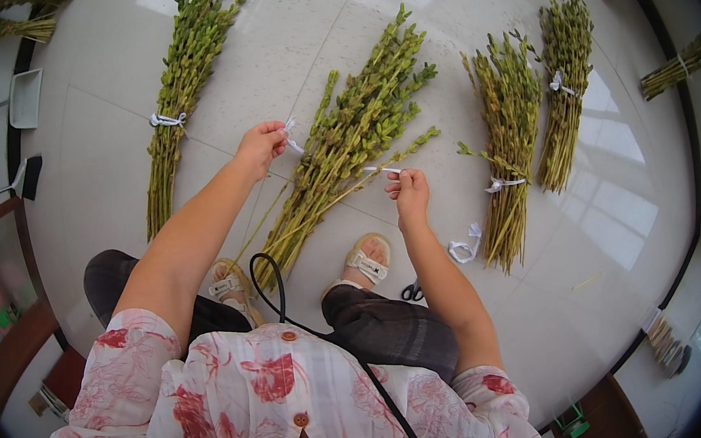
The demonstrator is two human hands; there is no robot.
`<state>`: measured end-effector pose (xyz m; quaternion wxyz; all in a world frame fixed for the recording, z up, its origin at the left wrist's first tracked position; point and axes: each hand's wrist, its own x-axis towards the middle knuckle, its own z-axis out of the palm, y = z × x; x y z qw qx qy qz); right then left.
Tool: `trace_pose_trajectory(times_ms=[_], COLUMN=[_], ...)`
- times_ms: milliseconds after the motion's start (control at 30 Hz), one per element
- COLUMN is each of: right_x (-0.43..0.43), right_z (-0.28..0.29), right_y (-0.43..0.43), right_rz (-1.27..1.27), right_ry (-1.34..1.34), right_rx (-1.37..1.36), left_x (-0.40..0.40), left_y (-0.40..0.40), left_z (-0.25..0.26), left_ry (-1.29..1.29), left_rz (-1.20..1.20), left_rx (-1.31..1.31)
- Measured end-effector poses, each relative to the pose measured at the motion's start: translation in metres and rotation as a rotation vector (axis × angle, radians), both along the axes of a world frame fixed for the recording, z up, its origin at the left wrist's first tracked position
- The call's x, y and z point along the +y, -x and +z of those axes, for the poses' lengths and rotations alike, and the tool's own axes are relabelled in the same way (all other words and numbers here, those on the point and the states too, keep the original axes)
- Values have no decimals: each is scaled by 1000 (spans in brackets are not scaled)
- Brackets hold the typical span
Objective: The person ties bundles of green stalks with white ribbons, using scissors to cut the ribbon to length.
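Note:
A loose bundle of green leafy stalks (341,136) lies on the tiled floor before me, its cut ends between my feet. My left hand (263,146), at the bundle's left side, pinches one end of a white ribbon (293,144). On the right side my right hand (409,189) grips the other visible white end between thumb and fingers. The ribbon's middle is hidden, seemingly beneath the stalks. One sprig with a long bare stem sticks out toward my right hand.
Tied bundles lie at left (167,120) and at right (508,181), (563,91) the farther one. Scissors (412,291) lie by my right knee, near a loose white ribbon (465,245). A dustpan (25,99) and a brush (31,177) are at far left.

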<state>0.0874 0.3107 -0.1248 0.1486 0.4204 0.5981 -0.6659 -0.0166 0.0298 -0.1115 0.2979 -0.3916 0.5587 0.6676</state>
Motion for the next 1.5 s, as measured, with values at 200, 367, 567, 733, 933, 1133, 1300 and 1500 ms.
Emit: trace_pose_trajectory(times_ms=[200, 367, 567, 733, 933, 1133, 1300, 1500], right_x=[-4, -15, -52, -64, -59, -45, -47, -57], right_z=[30, 59, 92, 86, 59, 54, 26, 18], right_y=[-3, 27, 65, 72, 70, 38, 11, 31], right_rz=[510, 911, 1071, 1121, 698, 771, 529, 231], right_ry=[-139, -393, -559, -567, -103, -421, -27, 123], right_rx=[171, 315, 622, 734, 557, 505, -80, -50], left_x=[31, 54, 61, 61, 50, 42, 46, 38], left_y=[8, -5, -32, -36, -33, -26, -31, -35], left_z=[24, 33, 15, 33, 16, 22, 24, 21], left_ry=[-5, -134, -129, 4, -157, -143, -135, -14], left_rz=[-478, -701, -748, -849, -646, -605, -462, -737], left_rx=[131, 223, 331, 704, 283, 136, 50, 246])
